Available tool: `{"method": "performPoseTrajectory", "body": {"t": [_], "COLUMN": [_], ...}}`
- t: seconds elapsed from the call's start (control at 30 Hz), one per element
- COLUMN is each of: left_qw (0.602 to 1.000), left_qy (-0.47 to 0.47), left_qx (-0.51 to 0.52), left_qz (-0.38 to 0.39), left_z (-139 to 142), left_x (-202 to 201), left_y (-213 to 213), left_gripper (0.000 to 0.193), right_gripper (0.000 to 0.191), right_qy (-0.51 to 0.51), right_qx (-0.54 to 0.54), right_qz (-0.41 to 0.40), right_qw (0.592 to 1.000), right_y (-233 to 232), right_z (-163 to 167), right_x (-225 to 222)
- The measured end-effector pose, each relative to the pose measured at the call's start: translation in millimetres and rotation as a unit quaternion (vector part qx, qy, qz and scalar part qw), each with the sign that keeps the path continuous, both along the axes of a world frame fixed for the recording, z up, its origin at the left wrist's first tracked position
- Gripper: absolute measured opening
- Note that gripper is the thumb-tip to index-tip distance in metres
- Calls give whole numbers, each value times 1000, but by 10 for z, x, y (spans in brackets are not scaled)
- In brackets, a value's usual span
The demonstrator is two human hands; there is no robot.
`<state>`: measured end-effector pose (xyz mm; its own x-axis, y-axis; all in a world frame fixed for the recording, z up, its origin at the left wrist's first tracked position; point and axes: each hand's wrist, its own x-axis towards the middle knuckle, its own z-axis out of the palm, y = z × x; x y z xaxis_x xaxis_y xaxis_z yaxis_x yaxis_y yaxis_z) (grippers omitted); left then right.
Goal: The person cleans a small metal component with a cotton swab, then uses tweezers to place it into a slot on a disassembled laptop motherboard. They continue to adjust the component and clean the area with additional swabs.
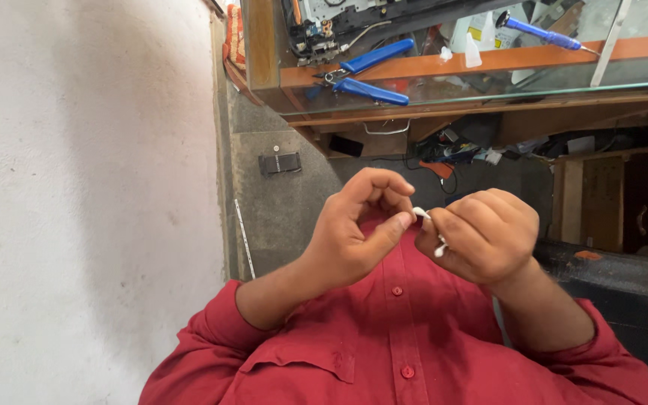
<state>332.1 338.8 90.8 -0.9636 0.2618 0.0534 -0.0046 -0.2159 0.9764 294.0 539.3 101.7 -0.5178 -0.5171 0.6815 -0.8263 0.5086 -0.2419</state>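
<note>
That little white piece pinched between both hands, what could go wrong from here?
1. The small white piece is held only by fingertips of the left hand and right hand in mid-air over the red shirt; a slip could drop it to the grey floor, where it may be hard to find.
2. It looks thin, so pinching or twisting from both sides might bend or snap it.

You wear a red button-front shirt [406, 337] with matching red buttons down the placket and a flapped chest pocket. Its sleeves are rolled up above your forearms, bunched in soft folds. Your left hand [358, 229] and right hand [485, 236] are bare.
</note>
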Motion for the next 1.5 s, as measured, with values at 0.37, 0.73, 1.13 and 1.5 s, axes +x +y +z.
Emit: {"method": "performPoseTrajectory", "body": {"t": [0.37,0.73,1.13,1.5], "left_qw": [970,968,908,895], "left_qy": [107,80,254,307], "left_qx": [-213,-227,-334,-323], "left_qz": [-51,-64,12,10], "left_z": [-43,-88,-121,-70], "left_x": [28,-20,7,155], "left_y": [-76,-81,-116,-77], "left_gripper": [47,43,19,18], "right_gripper": [17,17,19,25], "right_qy": [87,115,-34,-64], "right_qx": [168,252,162,60], "right_qz": [106,106,151,239], "right_qw": [976,955,975,967], "right_y": [102,46,16,155], "right_z": [-87,7,-49,-282], "right_x": [55,8,-27,-30]}}
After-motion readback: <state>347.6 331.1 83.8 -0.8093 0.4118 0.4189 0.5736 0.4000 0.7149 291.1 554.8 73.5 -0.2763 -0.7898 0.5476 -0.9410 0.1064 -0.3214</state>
